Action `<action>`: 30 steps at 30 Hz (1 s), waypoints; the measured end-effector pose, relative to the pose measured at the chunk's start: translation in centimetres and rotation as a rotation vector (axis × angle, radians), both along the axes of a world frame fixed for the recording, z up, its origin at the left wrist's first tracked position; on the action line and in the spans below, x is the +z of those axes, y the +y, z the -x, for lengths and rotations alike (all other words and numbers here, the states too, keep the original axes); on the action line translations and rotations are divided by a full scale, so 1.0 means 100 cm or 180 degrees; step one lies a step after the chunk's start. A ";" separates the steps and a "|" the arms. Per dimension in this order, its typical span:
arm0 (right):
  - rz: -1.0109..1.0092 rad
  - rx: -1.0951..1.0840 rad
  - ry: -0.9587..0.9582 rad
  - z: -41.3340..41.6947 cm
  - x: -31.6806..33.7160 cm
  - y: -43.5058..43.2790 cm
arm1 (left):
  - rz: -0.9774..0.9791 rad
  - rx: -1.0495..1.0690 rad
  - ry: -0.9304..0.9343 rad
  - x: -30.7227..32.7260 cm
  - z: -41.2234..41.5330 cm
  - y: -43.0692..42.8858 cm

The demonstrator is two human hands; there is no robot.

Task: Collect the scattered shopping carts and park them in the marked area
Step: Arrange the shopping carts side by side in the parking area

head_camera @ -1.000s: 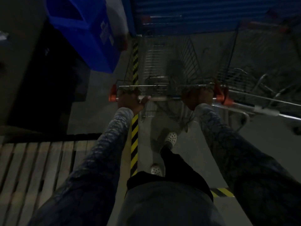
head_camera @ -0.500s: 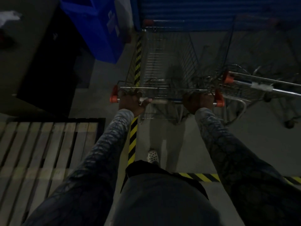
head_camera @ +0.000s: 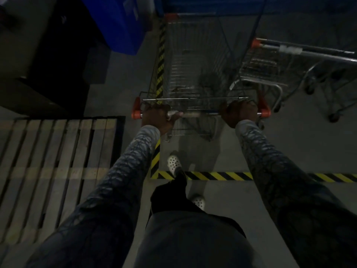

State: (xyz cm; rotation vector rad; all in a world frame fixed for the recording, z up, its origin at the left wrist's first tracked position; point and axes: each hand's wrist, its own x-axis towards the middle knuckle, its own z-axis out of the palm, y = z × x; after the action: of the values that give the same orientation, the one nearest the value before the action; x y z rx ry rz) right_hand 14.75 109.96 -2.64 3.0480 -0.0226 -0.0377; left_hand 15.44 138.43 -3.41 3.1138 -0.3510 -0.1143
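A wire shopping cart with orange handle ends stands straight ahead of me in dim light. My left hand grips the left part of its handle bar, and my right hand grips the right part. The cart sits inside yellow-black floor tape that runs across behind it and up along its left side. A second cart is parked just to the right, its handle pointing toward the right edge of view.
A wooden pallet lies on the floor at the left. A blue bin stands at the upper left beside a dark block. A blue shutter wall closes the far end. My feet stand at the tape line.
The cart has rolled forward past the cross tape toward the blue shutter, and I stepped after it. The second cart now lies farther alongside on the right. Both hands kept their grip.
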 end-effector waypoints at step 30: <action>-0.0114 -0.0179 -0.0738 0.146 -0.030 -0.014 | -0.0069 0.0368 -0.0559 -0.018 0.147 0.020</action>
State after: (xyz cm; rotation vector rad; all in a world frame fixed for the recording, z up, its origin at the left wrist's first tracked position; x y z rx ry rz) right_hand 0.10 108.60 -5.69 3.0684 -0.1252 0.3146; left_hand 0.79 140.42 -5.21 3.1638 -0.1711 0.1580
